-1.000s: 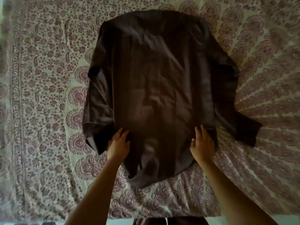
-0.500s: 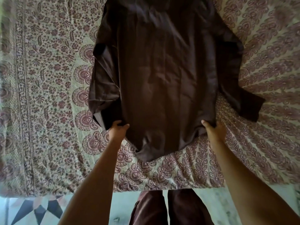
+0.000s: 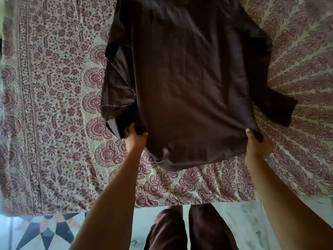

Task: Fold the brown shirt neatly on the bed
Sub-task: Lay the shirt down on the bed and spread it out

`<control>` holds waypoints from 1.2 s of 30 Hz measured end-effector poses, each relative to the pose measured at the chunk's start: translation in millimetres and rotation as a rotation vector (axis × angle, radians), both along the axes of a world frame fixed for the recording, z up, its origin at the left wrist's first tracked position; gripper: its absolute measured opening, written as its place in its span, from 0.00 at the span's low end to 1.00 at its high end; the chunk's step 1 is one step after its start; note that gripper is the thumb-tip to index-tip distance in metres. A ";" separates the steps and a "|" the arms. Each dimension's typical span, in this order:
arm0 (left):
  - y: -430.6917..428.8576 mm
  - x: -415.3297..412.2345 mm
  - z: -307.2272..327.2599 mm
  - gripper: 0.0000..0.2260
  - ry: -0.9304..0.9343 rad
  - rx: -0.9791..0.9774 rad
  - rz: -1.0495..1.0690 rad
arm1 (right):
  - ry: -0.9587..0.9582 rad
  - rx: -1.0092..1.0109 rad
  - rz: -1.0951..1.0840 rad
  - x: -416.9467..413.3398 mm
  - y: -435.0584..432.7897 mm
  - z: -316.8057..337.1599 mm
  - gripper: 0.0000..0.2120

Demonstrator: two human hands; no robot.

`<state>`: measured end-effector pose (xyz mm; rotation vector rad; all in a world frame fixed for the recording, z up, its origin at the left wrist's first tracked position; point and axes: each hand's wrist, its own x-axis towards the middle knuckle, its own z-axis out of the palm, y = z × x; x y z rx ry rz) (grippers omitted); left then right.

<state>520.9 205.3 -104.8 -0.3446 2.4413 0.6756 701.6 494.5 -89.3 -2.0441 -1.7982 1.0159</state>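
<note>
Your brown shirt lies spread lengthwise on the bed, with its far end running out past the top of the view and its near end towards you. It is a dark, plain chocolate brown with a slight sheen, and faint creases run down the body. The left sleeve is bunched and folded in against the shirt's left side, showing a paler cuff edge near your hand. The right sleeve lies angled out to the right, flat on the patterned bedspread.

Your left hand has a closed grip on the shirt's left edge close to the near end, with the fingers tucked under the cloth and the thumb on top. Your right hand has the same closed grip on the right edge, pinching the fabric between the thumb and the curled fingers. The cloth is drawn fairly taut between the two hands. Just below them the hem sags in a shallow curve over the bedspread.

Nearest you, past the bed's edge, are a pale floor and your dark trousers.
</note>
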 end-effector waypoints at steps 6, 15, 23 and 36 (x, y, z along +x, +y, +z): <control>2.7 -4.6 -7.9 0.30 0.037 -0.201 -0.103 | 0.028 -0.001 0.178 4.8 -6.5 -1.6 0.15; 12.9 -28.7 -1.0 0.17 0.009 -0.177 -0.136 | -0.147 0.082 0.098 7.5 -6.2 7.2 0.19; -19.0 -21.4 22.4 0.10 0.079 0.004 -0.052 | -0.258 0.113 -0.048 8.6 -0.5 4.0 0.18; -35.1 2.9 7.7 0.20 -0.025 0.087 0.098 | 0.031 0.198 1.403 -60.2 -122.3 -12.9 0.21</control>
